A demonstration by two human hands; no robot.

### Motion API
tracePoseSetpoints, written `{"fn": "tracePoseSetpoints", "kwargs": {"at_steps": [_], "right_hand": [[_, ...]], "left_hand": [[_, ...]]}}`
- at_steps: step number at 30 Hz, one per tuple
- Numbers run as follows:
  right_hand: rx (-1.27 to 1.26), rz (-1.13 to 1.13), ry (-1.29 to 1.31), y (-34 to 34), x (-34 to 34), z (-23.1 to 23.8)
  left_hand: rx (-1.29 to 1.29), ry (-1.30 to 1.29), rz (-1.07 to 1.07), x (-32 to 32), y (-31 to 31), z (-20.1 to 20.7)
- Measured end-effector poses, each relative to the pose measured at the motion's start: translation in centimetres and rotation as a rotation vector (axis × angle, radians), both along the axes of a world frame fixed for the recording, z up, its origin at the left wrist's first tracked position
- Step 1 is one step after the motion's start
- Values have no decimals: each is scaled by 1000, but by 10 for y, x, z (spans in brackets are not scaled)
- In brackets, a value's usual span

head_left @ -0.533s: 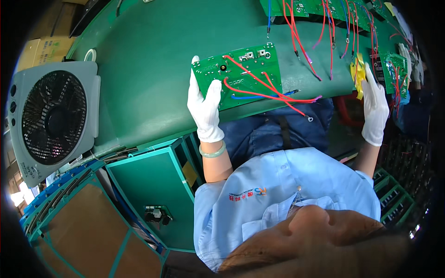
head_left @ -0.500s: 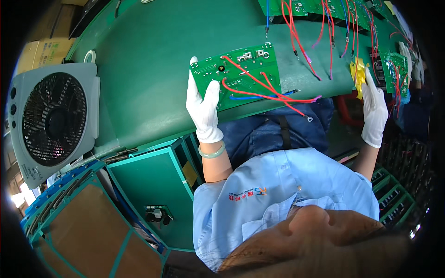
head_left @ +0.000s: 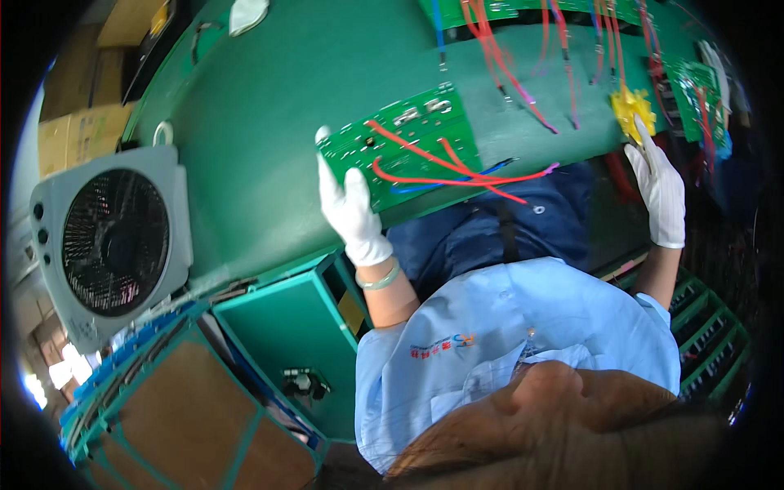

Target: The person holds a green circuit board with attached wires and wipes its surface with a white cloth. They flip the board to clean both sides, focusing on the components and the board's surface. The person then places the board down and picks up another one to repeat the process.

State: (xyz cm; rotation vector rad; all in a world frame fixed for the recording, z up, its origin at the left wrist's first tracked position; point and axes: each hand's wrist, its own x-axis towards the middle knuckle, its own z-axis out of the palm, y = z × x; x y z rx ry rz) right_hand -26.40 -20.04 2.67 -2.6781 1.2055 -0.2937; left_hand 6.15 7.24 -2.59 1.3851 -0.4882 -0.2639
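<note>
In my left hand (head_left: 353, 211), gloved in white, is a green circuit board (head_left: 400, 165), gripped at its left edge with the thumb on top. Red wires and a blue wire lie across the board, some with ring terminals and ends reaching past its right side. My right hand (head_left: 661, 194), also gloved, is at the table's right front edge. Its fingers are stretched out, with the tips at a crumpled yellow piece (head_left: 629, 110), perhaps a cloth; its material is unclear.
More green boards (head_left: 523, 15) with hanging red and blue wires line the far side. Another wired board (head_left: 694, 102) stands at the far right. A grey box fan (head_left: 114, 241) is on the left. Below the green table (head_left: 245, 155) is a green cabinet (head_left: 286, 327).
The view has shifted a little. My right hand has drawn back from the yellow piece, which now looks bunched and more spread. My left hand still grips the board, now tilted slightly more.
</note>
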Motion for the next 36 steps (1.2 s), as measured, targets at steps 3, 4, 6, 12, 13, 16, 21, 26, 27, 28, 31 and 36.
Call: {"fn": "tracePoseSetpoints", "kwargs": {"at_steps": [3, 4, 6, 12, 13, 16, 21, 26, 27, 28, 31, 36], "right_hand": [[153, -147, -443, -6, -8, 3], [94, -161, -473, -11, -10, 0], [-65, -126, -558, -22, -11, -5], [-93, -195, -530, -42, -14, -22], [-75, -184, -546, -45, -8, -24], [-151, -88, -458, -66, 14, -30], [-86, -91, 107, -81, 56, -20], [-117, -111, -45, -87, 57, -6], [-49, -145, -80, -90, 54, -2], [19, -179, -115, -96, 53, 0], [92, -198, -162, -108, 44, 11], [222, -117, -131, -122, 23, 26]], "left_hand": [[-13, 41, -18, -1, 1, -2], [-31, 47, -35, -1, 2, -1], [-45, 62, -54, 0, 3, 1], [3, 47, -44, 1, 2, -3], [-2, 45, -39, 1, 3, -3], [-8, 38, -23, 0, 3, -2], [13, 58, -26, 2, 2, -1], [-17, 76, -41, 1, 3, 1], [-25, 85, -40, 1, 2, 2], [-21, 83, -53, 0, 2, 3], [-8, 93, -40, -1, 2, 4], [-16, 85, -47, -1, 3, 1]]}}
